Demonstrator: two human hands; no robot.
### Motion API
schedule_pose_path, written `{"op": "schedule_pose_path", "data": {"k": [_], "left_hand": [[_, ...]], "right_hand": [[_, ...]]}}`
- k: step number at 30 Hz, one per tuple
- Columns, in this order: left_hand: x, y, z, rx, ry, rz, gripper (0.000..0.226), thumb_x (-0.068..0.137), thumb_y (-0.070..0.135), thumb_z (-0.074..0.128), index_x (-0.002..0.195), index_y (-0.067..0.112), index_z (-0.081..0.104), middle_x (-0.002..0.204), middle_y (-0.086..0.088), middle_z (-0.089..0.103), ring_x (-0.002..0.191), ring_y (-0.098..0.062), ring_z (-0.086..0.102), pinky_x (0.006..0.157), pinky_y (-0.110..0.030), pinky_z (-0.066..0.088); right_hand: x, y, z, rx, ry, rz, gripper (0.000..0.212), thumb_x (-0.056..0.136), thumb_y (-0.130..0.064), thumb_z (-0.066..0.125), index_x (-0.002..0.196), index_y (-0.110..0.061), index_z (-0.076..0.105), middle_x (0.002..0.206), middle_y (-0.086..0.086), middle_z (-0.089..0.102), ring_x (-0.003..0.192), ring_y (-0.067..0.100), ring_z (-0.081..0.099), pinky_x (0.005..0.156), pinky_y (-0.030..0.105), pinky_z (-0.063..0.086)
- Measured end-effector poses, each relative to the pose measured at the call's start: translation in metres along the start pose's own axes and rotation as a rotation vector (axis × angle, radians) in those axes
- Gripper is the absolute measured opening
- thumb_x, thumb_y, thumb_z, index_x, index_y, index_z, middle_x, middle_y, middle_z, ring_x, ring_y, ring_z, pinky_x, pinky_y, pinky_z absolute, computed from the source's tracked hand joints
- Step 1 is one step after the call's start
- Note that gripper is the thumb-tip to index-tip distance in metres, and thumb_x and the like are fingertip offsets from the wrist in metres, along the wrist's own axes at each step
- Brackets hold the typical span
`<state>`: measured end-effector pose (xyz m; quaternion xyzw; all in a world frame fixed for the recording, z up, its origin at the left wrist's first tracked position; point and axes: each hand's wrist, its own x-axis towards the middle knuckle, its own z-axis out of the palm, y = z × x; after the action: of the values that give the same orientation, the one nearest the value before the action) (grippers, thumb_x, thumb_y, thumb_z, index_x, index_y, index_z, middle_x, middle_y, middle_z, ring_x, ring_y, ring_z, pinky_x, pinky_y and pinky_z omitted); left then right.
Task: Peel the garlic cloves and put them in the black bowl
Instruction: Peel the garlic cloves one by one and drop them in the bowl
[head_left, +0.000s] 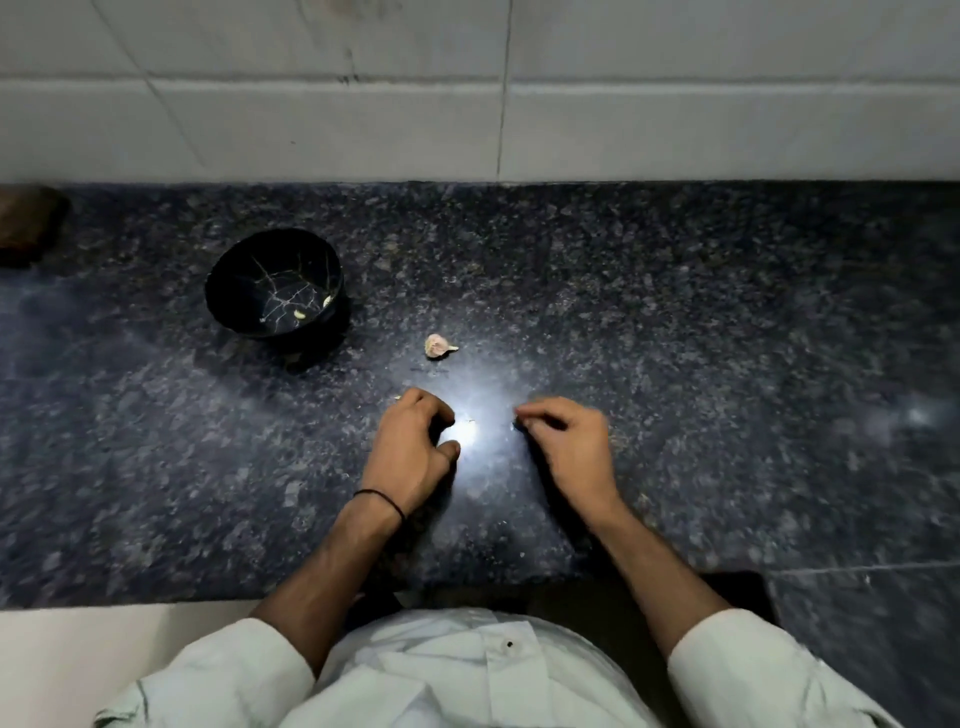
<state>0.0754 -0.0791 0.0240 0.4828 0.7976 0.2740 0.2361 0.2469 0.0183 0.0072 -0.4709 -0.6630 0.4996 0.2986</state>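
Head view. Between cloves: left hand loosely curled, nothing seen in it; right hand fingertips pinched, contents indiscernible. Unpeeled garlic clove lies just beyond, right of black bowl holding peeled cloves. Next move probably calls for reaching it.

No writing, label, brand or number can be read anywhere. The black bowl, beyond and to the left of the left hand, carries only pale branching lines inside, which form no letters or signs.
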Motion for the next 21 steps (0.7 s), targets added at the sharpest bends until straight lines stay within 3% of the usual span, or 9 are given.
{"op": "schedule_pose_path", "data": {"k": [3, 8, 12, 17, 21], "left_hand": [[0.004, -0.003, -0.010, -0.023, -0.051, 0.038, 0.020, 0.078, 0.007, 0.074, 0.097, 0.011, 0.069, 0.097, 0.000, 0.060, 0.086, -0.018, 0.059, 0.077, -0.026, 0.045], [0.001, -0.010, -0.015, -0.187, -0.186, 0.115, 0.014, 0.085, 0.014, 0.071, 0.095, 0.023, 0.068, 0.100, 0.004, 0.068, 0.084, -0.013, 0.067, 0.085, -0.037, 0.055], [-0.017, -0.007, -0.008, -0.340, -0.377, 0.183, 0.012, 0.080, 0.027, 0.060, 0.089, 0.028, 0.067, 0.094, 0.006, 0.072, 0.087, -0.014, 0.072, 0.085, -0.041, 0.057], [-0.056, 0.003, 0.001, -0.360, -0.529, 0.322, 0.014, 0.089, 0.005, 0.066, 0.092, 0.018, 0.072, 0.087, 0.003, 0.073, 0.083, -0.012, 0.069, 0.082, -0.033, 0.056], [-0.092, 0.012, 0.013, -0.336, -0.689, 0.437, 0.016, 0.089, 0.005, 0.065, 0.094, 0.017, 0.073, 0.090, 0.004, 0.073, 0.086, -0.012, 0.067, 0.082, -0.027, 0.053]], "right_hand": [[-0.017, -0.010, 0.000, 0.471, 0.152, 0.389, 0.021, 0.084, 0.012, 0.068, 0.086, -0.007, 0.077, 0.079, 0.004, 0.076, 0.072, 0.009, 0.070, 0.073, 0.019, 0.056], [-0.058, -0.025, 0.006, 0.941, 0.408, 0.480, 0.020, 0.088, 0.017, 0.057, 0.091, 0.002, 0.070, 0.078, 0.009, 0.076, 0.073, 0.013, 0.073, 0.075, 0.019, 0.059], [-0.103, -0.032, 0.012, 1.105, 0.587, 0.493, 0.021, 0.091, 0.016, 0.053, 0.094, 0.003, 0.069, 0.080, 0.011, 0.076, 0.073, 0.014, 0.074, 0.070, 0.019, 0.059], [-0.163, -0.036, 0.015, 1.208, 0.764, 0.479, 0.021, 0.092, 0.017, 0.050, 0.093, 0.004, 0.067, 0.079, 0.013, 0.075, 0.071, 0.015, 0.074, 0.067, 0.020, 0.060], [-0.216, -0.034, 0.014, 1.229, 0.894, 0.479, 0.021, 0.091, 0.017, 0.051, 0.093, 0.003, 0.067, 0.081, 0.015, 0.074, 0.071, 0.017, 0.075, 0.067, 0.021, 0.060]]}}
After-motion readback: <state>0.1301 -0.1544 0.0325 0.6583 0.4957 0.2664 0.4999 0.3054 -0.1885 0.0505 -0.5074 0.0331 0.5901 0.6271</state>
